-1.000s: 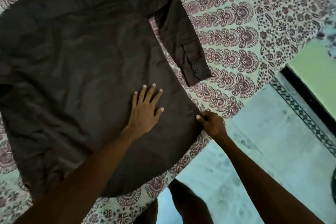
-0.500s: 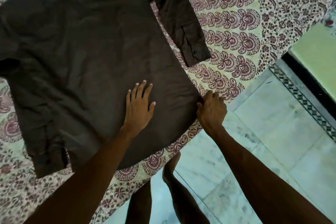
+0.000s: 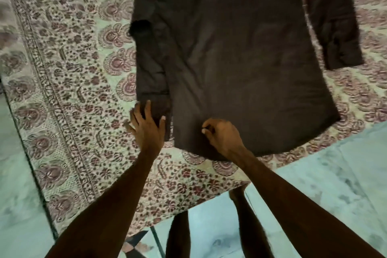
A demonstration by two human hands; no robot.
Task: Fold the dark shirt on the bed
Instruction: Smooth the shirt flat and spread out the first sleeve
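Observation:
The dark brown shirt (image 3: 240,58) lies spread flat on the patterned bedsheet (image 3: 69,81), hem toward me. Its left sleeve (image 3: 152,73) is folded down along the body, and the right sleeve (image 3: 335,27) lies off to the right. My left hand (image 3: 146,125) rests with spread fingers on the left sleeve's cuff at the shirt's lower left corner. My right hand (image 3: 222,136) is curled on the hem near its middle, thumb and fingers pinching the cloth.
The bed's near edge runs just below the hem. Pale marble floor (image 3: 335,174) lies to the right and below, and my bare legs (image 3: 240,216) stand against the bed. More floor shows at the far left.
The view has swung left along the bed. My left hand slid from the shirt's middle to the left cuff. My right hand left the right hem corner for the hem's middle.

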